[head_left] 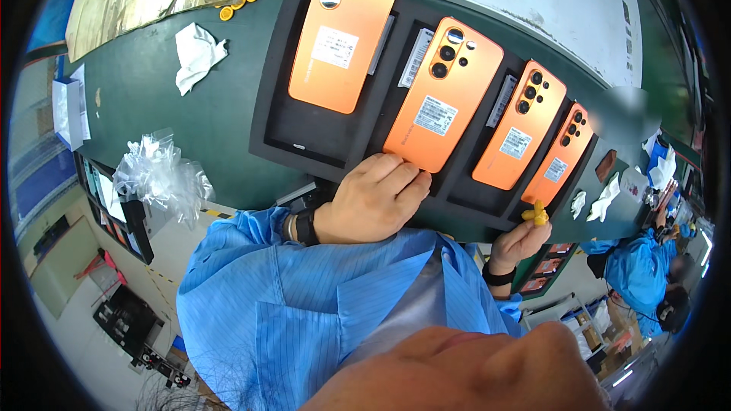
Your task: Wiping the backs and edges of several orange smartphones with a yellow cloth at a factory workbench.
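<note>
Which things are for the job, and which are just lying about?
Seem part of it:
four orange phones, left hand touching one
black tray under them
small yellow thing at the right hand

Seem just lying about:
crumpled white sheet
clear crinkled plastic

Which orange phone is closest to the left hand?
The second phone from the left: the left hand is at its bottom edge. The leftmost phone, third phone and rightmost phone are all farther from that hand.
</note>
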The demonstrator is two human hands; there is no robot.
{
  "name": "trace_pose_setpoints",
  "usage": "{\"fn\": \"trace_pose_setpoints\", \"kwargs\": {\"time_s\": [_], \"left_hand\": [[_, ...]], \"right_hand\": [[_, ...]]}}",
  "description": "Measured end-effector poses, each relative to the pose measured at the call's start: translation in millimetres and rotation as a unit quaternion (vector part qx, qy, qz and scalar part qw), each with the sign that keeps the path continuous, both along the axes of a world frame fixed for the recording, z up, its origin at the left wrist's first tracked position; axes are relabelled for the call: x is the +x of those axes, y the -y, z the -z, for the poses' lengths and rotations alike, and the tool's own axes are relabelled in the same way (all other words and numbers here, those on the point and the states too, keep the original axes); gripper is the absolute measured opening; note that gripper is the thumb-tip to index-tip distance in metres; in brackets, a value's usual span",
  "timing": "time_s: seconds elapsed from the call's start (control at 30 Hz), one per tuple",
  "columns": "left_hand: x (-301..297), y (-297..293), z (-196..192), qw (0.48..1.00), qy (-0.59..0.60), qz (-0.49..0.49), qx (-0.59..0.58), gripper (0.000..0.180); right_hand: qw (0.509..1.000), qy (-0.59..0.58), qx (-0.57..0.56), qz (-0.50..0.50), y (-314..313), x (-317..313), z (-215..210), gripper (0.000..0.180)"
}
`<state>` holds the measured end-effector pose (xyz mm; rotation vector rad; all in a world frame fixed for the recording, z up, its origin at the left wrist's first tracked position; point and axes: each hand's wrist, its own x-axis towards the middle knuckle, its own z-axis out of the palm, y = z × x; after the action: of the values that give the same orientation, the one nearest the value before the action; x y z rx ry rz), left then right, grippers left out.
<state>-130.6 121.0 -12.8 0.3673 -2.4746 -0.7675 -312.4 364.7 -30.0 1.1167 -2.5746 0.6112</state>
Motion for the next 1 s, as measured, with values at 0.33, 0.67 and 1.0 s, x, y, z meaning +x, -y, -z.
{"fn": "trace_pose_setpoints", "kwargs": {"time_s": [0.33, 0.67, 1.0], "left_hand": [[-1.6, 3.5, -6.0, 1.0, 0.017, 0.013, -0.011, 0.038], [-4.5, 3.0, -8.3, 0.999, 0.034, 0.023, 0.008, 0.035], [-4.4, 1.6, -11.6, 0.999, 0.038, 0.033, 0.014, 0.023]], "right_hand": [[1.0, -0.016, -0.011, 0.002, 4.3, -1.2, 1.8, 0.021], [1.0, -0.014, -0.012, -0.003, 3.5, -1.5, -1.6, 0.02], [0.996, -0.022, -0.08, -0.01, 8.9, -3.0, -1.6, 0.01]]}}
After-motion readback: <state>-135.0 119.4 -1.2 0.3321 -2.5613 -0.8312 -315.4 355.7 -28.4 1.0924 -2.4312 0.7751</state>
